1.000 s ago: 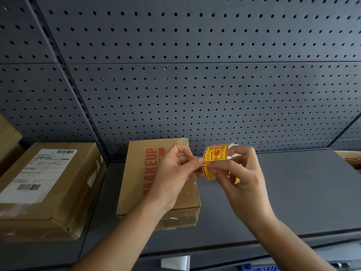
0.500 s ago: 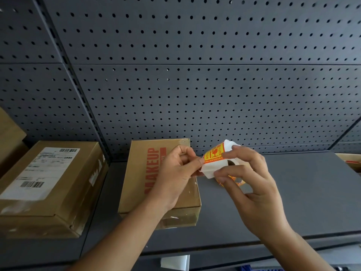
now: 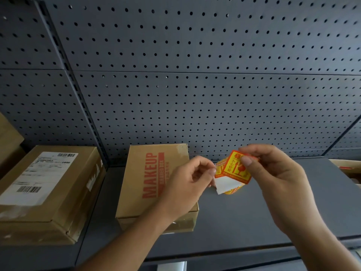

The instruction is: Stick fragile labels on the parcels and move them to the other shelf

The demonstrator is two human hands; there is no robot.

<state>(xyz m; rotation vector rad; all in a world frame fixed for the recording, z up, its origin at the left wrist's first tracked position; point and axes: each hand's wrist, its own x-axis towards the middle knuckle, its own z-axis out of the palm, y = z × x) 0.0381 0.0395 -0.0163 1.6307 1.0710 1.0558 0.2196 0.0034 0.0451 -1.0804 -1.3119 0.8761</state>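
Fragile label (image 3: 234, 169), a yellow-and-red sticker partly lifted off its white backing strip (image 3: 226, 185), is held in the air above the middle of the dark grey metal shelf (image 3: 254, 222). The right hand (image 3: 277, 178) pinches its upper corner between thumb and forefinger. The left hand (image 3: 187, 182), fingers curled, pinches the strip's left edge. Just left of the hands, a flat brown cardboard parcel printed MAKEUP (image 3: 148, 178) lies at the shelf's back left corner. A larger brown parcel with a white shipping label (image 3: 48, 192) sits on the neighbouring shelf.
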